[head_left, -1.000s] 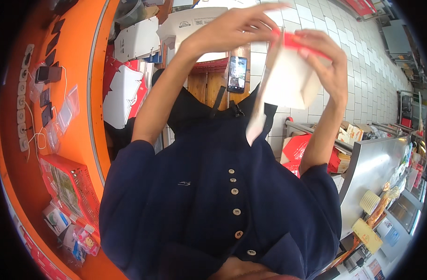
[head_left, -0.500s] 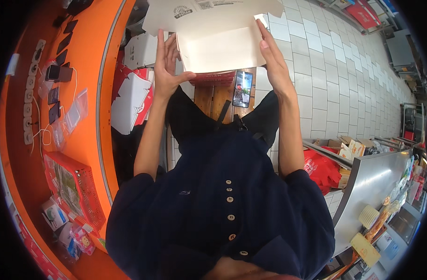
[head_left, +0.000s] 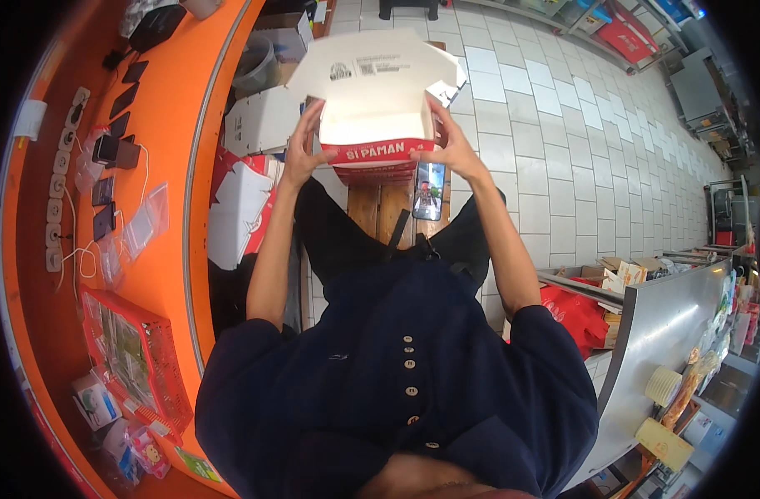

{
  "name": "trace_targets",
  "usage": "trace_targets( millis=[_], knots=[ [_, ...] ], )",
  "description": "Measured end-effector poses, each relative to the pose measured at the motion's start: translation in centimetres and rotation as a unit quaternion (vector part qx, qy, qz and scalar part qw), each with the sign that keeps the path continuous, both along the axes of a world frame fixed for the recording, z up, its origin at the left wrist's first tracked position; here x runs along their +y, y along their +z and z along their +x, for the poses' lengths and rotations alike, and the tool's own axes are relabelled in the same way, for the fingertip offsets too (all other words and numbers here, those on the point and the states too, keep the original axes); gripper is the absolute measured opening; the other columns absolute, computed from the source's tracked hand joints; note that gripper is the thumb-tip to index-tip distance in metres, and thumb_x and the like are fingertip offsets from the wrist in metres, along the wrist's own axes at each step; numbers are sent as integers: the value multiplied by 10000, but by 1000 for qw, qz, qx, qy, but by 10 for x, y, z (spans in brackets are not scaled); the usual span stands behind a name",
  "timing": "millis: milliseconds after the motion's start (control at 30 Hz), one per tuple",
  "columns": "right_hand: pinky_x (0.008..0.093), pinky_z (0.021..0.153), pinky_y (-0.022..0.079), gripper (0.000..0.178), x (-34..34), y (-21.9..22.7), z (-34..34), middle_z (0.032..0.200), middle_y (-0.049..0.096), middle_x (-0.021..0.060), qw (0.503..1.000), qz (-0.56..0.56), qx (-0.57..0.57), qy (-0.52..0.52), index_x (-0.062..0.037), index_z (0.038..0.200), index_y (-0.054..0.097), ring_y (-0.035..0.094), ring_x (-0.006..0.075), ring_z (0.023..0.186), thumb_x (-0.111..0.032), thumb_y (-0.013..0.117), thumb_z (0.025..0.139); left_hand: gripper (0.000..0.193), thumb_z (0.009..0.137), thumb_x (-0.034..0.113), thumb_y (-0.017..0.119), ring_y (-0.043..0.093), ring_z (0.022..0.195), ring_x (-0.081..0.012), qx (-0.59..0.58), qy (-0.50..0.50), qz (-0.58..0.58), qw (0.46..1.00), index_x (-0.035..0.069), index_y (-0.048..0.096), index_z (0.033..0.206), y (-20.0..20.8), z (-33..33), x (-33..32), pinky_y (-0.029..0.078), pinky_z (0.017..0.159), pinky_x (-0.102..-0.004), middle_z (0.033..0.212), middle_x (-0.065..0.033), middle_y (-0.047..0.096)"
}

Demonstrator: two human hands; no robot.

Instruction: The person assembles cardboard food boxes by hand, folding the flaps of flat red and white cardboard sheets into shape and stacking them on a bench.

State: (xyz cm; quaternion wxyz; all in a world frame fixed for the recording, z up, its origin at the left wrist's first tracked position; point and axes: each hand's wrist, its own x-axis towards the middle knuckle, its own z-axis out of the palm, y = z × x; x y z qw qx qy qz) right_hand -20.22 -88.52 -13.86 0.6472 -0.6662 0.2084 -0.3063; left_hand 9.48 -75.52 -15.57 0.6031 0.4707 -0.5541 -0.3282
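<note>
Between my two hands is a red and white cardboard food box [head_left: 375, 126], its lid raised at the far side and its white inside facing up. My left hand [head_left: 303, 148] grips the box's left wall, thumb on the front corner. On the right wall, my right hand [head_left: 455, 145] holds it the same way, thumb across the red front panel. Beneath the held box, more red boxes [head_left: 372, 176] are stacked on a wooden bench [head_left: 364, 204]. A smartphone [head_left: 429, 191] with a lit screen lies on the bench, right of the stack.
Left of my legs lie flat red and white box blanks [head_left: 245, 208]. An orange counter [head_left: 160, 224] bears phones, a socket strip [head_left: 60, 183] and a red basket [head_left: 139, 358]. At right are a steel table [head_left: 646, 333] and a red bag [head_left: 573, 312]. A grey bin [head_left: 255, 66] stands farther back.
The box has come lower and tipped, so that its red front panel now shows above the stack. Both hands have moved with it, their thumbs now at the front corners.
</note>
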Motion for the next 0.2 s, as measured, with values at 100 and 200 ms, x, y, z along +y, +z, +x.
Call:
trace_targets(
  millis=[100,200],
  knots=[
    [485,1168,347,1154,-11,-38,0,1500,433,188,995,-69,68,-20,-54,1584,268,460,324,1379,-262,938,667,1007,796,528,801,398,1472,-314,-128,1,30,991,13,365,1545,-33,12,-1,44,1272,-426,1562,-199,427],
    [488,1186,321,1158,-13,-62,4,1558,365,185,995,-66,74,-10,-57,1583,272,387,346,1430,-356,933,680,1009,840,603,722,422,1459,-328,-152,12,30,988,20,328,1564,-61,11,9,-42,1263,-446,1544,-216,449]
  ],
)
